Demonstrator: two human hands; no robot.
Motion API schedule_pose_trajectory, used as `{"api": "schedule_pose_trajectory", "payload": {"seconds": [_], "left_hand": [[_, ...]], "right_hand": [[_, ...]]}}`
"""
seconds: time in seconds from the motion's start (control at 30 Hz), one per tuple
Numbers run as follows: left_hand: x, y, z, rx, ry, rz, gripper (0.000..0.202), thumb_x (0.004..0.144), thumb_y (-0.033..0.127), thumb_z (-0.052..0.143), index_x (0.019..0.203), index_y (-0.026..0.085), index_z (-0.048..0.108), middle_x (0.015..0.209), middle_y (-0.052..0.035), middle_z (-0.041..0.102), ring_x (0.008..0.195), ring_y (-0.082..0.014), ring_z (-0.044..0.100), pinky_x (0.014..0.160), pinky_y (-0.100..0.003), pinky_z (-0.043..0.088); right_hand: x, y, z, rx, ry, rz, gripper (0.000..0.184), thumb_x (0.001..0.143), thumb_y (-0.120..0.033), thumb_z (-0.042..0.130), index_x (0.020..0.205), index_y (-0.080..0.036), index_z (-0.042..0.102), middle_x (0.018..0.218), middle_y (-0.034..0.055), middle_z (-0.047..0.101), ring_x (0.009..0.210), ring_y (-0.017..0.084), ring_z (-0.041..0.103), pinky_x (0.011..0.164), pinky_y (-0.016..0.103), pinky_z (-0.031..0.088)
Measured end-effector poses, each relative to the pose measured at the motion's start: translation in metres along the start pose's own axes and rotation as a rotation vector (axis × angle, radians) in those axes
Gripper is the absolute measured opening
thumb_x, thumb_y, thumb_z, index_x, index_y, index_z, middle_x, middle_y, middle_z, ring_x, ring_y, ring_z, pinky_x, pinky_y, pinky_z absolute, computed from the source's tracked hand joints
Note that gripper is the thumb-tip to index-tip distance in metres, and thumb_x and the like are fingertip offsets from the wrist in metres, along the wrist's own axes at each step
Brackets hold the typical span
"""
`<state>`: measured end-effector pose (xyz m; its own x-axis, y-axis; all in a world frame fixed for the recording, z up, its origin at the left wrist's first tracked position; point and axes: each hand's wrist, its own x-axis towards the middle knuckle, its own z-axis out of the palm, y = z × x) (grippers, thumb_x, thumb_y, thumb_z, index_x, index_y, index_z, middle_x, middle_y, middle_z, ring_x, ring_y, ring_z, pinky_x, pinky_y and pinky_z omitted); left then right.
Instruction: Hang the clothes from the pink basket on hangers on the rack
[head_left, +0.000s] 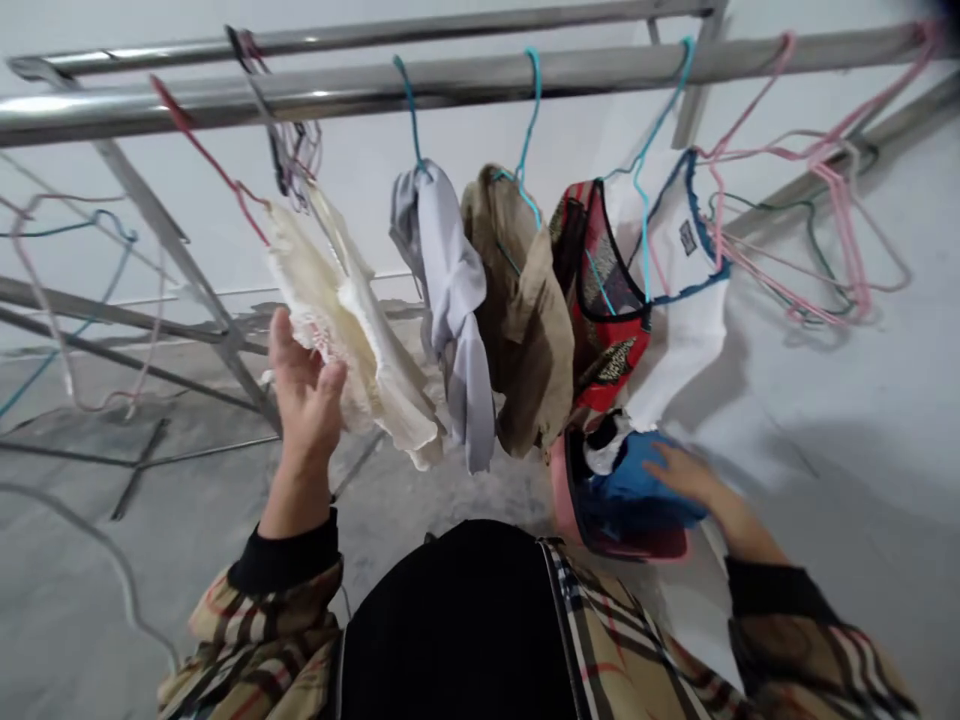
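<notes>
Your left hand (304, 390), loosely cupped and unclenched, meets the cream garment (375, 340). Your right hand (684, 473) lies on blue cloth (622, 492) in the pink basin (562, 492); I can't tell whether it grips.

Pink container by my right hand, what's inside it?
The pink container holds blue cloth, touched by the right hand, plus white and black fabric; anything beneath is covered.

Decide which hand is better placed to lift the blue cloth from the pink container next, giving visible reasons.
Probably the right hand: it lies on the blue cloth in the pink container. The left hand is on the other side, by the hanging cream garment.
</notes>
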<state>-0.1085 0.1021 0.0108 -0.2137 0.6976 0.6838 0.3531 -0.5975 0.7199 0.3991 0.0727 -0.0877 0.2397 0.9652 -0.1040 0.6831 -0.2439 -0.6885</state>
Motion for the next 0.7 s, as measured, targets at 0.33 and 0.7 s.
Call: {"api": "schedule_pose_trajectory", "payload": {"seconds": [0.33, 0.7], "left_hand": [[0.059, -0.024, -0.013, 0.026, 0.039, -0.023, 0.087, 0.078, 0.072, 0.055, 0.150, 0.038, 0.018, 0.155, -0.0086, 0.031, 0.145, -0.0291, 0.029, 0.115, -0.050, 0.030], [0.063, 0.016, -0.016, -0.154, -0.112, -0.360, 0.053, 0.064, 0.061, 0.075, 0.089, 0.015, 0.064, 0.071, -0.0021, 0.065, 0.064, -0.0131, 0.060, 0.060, -0.023, 0.050]], "right_hand": [[-0.045, -0.179, 0.057, -0.023, -0.920, -0.774, 0.045, 0.091, -0.042, 0.052, 0.128, -0.019, 0.061, 0.115, 0.0121, 0.068, 0.103, 0.022, 0.064, 0.092, 0.036, 0.050], [-0.073, -0.310, 0.109, 0.517, -0.584, -1.164, 0.039, 0.094, -0.032, 0.050, 0.132, -0.022, 0.053, 0.126, 0.0103, 0.055, 0.094, 0.013, 0.061, 0.085, 0.030, 0.052]]}}
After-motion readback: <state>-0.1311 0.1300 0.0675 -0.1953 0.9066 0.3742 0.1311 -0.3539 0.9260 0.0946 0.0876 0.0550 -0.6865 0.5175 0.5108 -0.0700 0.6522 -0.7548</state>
